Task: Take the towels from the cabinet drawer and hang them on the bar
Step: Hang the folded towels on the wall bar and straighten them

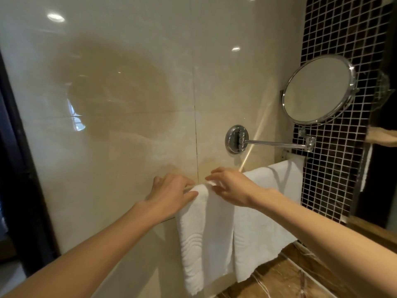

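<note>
Soft, limp, light white folded terry towel (206, 233): left hand (171, 192) pinches its top fold, right hand (232, 186) grip seemingly pinching alongside.

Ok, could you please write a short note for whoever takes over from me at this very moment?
Left hand grips the narrow towel at its top fold.
Right hand touches the same fold; grip unclear.
Done: wide towel hangs beside it, to the right; the bar itself is covered.
Left: probably straighten the narrow towel and let go.
The drawer is out of view.
</note>
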